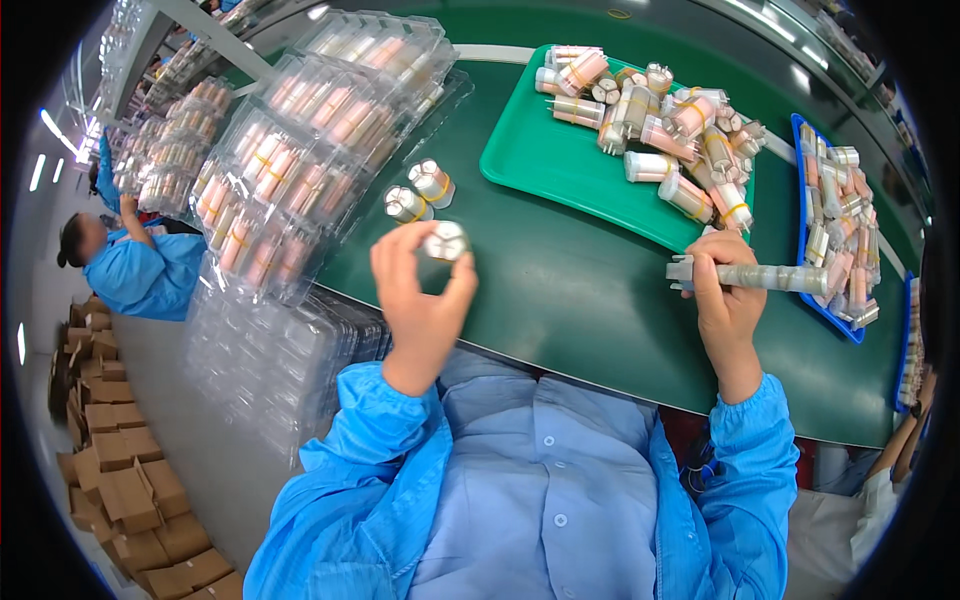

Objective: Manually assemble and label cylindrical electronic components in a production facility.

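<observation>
A short bundle of tubes with white round ends (446,241) is pinched between the thumb and fingers of my left hand (420,310), above the green table (560,300). Just beyond it, two similar bundles, one with a yellow band (432,184) and one greyer (408,205), stand upright on the table. My right hand (730,315) is closed round a long, pale grey, ridged rod (765,278) with a pronged, fluted left end. The rod lies crosswise, near the front edge of the green tray (530,170). My right fingers partly hide it.
Pink and grey banded bundles (690,115) lie heaped in the green tray. A blue tray (802,200) of more bundles stands at right. Filled clear plastic trays (310,130) are stacked at left, above other clear trays (265,365). Cardboard boxes (130,490) and a person in blue (145,270) are farther left.
</observation>
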Demonstrator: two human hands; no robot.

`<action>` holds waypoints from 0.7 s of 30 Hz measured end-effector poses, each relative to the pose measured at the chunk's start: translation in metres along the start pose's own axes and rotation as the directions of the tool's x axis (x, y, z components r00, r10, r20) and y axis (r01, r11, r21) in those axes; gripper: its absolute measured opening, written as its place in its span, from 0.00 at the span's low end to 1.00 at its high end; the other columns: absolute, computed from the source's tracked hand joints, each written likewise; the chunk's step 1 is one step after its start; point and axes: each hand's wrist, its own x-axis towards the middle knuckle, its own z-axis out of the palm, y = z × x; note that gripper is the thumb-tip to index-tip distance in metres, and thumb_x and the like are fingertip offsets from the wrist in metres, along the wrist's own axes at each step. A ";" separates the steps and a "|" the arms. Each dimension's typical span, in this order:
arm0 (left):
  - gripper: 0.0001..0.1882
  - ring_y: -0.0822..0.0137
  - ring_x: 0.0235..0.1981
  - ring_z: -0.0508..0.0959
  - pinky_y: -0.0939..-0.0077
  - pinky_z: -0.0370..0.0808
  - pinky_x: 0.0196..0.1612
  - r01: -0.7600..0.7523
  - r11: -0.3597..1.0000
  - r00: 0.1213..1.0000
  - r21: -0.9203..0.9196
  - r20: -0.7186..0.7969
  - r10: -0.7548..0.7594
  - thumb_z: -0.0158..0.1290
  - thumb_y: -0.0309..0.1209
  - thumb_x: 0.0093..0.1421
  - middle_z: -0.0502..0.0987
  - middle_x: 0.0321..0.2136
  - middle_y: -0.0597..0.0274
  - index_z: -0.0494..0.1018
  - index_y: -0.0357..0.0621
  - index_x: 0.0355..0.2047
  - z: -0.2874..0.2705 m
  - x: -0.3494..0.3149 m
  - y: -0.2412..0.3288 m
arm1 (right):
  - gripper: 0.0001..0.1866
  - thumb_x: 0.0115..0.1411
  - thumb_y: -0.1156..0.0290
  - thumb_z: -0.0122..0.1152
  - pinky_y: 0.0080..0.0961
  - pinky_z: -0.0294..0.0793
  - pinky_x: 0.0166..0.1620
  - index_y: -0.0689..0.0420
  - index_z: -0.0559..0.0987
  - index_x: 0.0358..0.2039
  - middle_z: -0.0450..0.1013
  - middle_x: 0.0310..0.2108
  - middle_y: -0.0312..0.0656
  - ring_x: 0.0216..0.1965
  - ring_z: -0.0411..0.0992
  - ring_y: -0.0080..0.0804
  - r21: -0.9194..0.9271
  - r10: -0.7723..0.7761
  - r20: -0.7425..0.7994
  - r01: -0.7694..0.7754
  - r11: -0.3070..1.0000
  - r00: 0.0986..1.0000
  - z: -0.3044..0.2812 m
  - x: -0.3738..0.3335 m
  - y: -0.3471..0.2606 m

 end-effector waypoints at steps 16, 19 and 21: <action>0.16 0.49 0.46 0.76 0.60 0.73 0.49 -0.438 0.890 0.894 -0.131 0.041 0.446 0.64 0.22 0.56 0.75 0.43 0.48 0.74 0.38 0.44 0.082 0.071 0.083 | 0.06 0.58 0.79 0.67 0.31 0.71 0.32 0.58 0.77 0.29 0.74 0.25 0.41 0.26 0.73 0.33 0.012 -0.046 0.010 0.046 0.999 0.999 0.005 0.007 0.001; 0.17 0.45 0.44 0.78 0.57 0.77 0.45 -0.246 0.962 0.947 -0.119 0.185 0.264 0.63 0.30 0.59 0.74 0.44 0.43 0.70 0.35 0.43 0.140 0.109 0.090 | 0.06 0.58 0.78 0.68 0.32 0.72 0.33 0.58 0.76 0.29 0.74 0.26 0.41 0.28 0.73 0.34 -0.034 -0.048 0.025 0.049 0.998 0.999 0.001 0.005 0.005; 0.20 0.42 0.41 0.80 0.54 0.80 0.41 -0.086 0.996 0.939 -0.025 0.333 0.090 0.62 0.35 0.61 0.73 0.45 0.39 0.68 0.33 0.43 0.159 0.122 0.093 | 0.06 0.58 0.78 0.68 0.32 0.72 0.33 0.58 0.76 0.29 0.75 0.26 0.41 0.28 0.73 0.34 -0.020 -0.053 -0.003 0.053 0.998 0.999 0.001 0.005 0.005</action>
